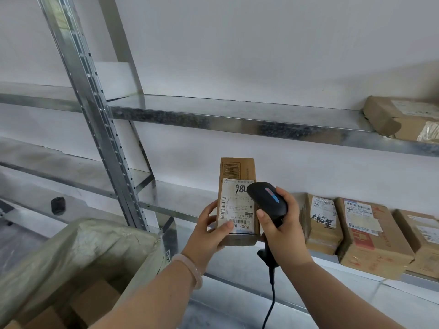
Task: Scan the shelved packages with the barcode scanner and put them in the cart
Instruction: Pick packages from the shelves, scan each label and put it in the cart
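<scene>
A slim cardboard package (237, 205) stands upright in the air in front of the lower shelf (180, 200), its white label facing the camera. The left hand (209, 231) grips its lower left edge, thumb across the label. The right hand (280, 222) is curled round the black barcode scanner (267, 198), whose head covers the label's upper right corner; its cable (270, 300) hangs down. Three more packages (370, 236) lie on the lower shelf at right, another box (403, 117) on the upper shelf (237, 115). The lined cart (78, 248) sits lower left.
</scene>
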`<move>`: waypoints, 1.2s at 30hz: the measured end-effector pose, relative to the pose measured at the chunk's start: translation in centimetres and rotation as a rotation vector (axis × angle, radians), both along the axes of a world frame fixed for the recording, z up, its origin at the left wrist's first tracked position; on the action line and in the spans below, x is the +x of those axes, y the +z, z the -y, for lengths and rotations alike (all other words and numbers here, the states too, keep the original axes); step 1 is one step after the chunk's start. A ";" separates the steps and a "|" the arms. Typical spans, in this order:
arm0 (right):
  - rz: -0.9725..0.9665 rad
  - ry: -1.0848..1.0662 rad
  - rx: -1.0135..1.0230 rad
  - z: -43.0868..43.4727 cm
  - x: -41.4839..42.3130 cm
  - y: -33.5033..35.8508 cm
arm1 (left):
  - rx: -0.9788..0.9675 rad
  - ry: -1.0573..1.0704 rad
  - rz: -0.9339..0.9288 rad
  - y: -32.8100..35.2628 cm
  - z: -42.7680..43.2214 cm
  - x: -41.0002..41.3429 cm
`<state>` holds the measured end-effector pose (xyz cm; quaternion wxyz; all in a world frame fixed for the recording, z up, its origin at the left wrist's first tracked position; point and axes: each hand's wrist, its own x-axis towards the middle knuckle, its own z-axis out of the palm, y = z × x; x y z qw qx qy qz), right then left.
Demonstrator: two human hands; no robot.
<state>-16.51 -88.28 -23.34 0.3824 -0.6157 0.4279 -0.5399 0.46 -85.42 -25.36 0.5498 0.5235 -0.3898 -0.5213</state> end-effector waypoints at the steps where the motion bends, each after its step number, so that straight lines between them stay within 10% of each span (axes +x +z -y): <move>1: -0.003 -0.009 -0.002 0.0 -0.1 0.1 | 0.007 0.004 0.013 0.1 0.0 0.4; 27: -0.240 0.087 -0.086 -1.1 0.9 -0.4 | 0.028 0.028 0.253 2.6 -0.3 2.3; 36: -0.137 -0.108 -0.008 0.6 -1.5 0.7 | 0.105 0.013 -0.019 2.8 -1.2 5.8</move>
